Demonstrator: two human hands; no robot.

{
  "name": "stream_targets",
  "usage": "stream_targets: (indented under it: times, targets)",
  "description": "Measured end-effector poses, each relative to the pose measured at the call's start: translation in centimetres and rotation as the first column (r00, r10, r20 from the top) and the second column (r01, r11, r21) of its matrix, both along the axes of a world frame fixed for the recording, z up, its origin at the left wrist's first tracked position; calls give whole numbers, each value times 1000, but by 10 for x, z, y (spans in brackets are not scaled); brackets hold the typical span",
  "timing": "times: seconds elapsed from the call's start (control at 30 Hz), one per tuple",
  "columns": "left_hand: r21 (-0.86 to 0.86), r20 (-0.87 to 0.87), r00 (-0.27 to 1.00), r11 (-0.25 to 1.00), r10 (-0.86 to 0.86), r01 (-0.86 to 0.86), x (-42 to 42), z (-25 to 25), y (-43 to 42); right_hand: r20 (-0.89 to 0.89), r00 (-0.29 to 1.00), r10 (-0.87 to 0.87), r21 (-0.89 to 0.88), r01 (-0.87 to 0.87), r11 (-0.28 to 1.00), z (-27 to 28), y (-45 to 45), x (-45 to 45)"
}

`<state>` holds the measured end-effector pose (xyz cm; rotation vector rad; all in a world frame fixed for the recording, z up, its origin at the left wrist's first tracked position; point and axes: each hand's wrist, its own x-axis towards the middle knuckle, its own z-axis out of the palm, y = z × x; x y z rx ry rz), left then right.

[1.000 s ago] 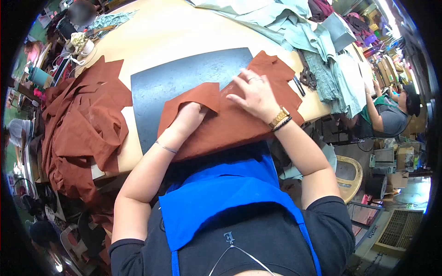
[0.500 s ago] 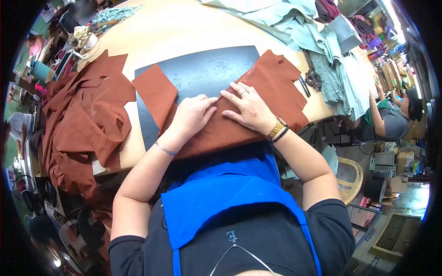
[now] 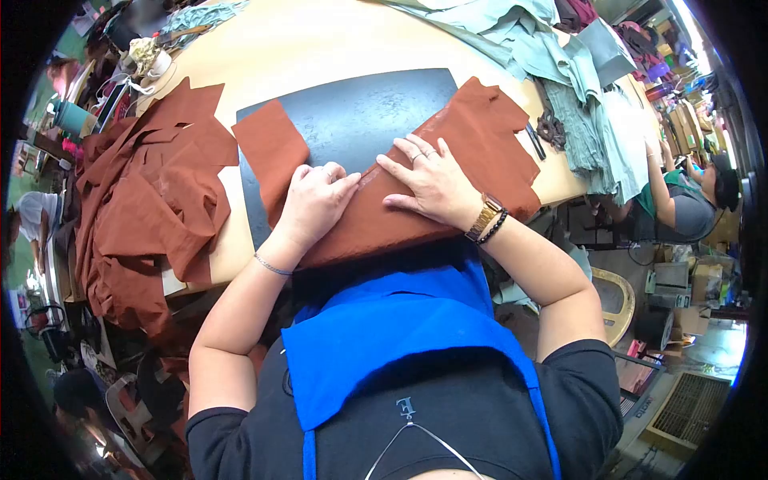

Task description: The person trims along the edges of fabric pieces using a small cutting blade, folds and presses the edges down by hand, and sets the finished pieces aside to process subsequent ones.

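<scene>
A rust-brown fabric piece [image 3: 480, 128] lies over a dark board [image 3: 360, 108] and hangs toward my lap at the table's front edge. My left hand [image 3: 317, 204] is closed, its thumb and fingers pinching the fabric along its slanted upper edge. Flat on the same cloth rests my right hand [image 3: 428, 182], fingers apart, close to that edge and to the right of the left hand. A narrower rust-brown flap [image 3: 272, 148] extends up and left beyond my left hand. A pale line runs along the edge between the hands.
A heap of rust-brown fabric [image 3: 160, 192] drapes off the table [image 3: 304, 40] at left. Pale green cloth [image 3: 512, 40] covers the far right. A dark slim tool [image 3: 534, 141] lies right of the fabric. Another person [image 3: 688, 200] sits at right.
My left hand has shifted left along the fabric edge, its fingers more curled, widening the space between the hands. The right hand stays nearly in place, still flat.
</scene>
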<state>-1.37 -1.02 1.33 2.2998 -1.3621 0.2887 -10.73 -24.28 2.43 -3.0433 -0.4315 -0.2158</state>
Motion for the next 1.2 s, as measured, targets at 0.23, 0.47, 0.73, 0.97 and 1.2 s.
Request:
stream_targets:
  times: [0.23,0.47,0.73,0.97,1.2]
  targets:
    - [71,-8,1000,997,-18,19,5,-1,5,-17,1000,-14,-14,13,1000,2,21,-4]
    - [205,-91,996,978,-4,23,14,13,17,-29,1000,2,45,-1,999,-2,34,-3]
    - [300,40,995,951,-86,70,23,15,30,-14,998,61,88,-59,994,-3,42,-3]
    - [306,156,980,949,-123,70,39,14,48,-86,996,31,79,-24,997,4,49,-2]
    - [224,267,950,969,-159,99,49,13,59,-112,992,54,10,-54,999,12,52,3]
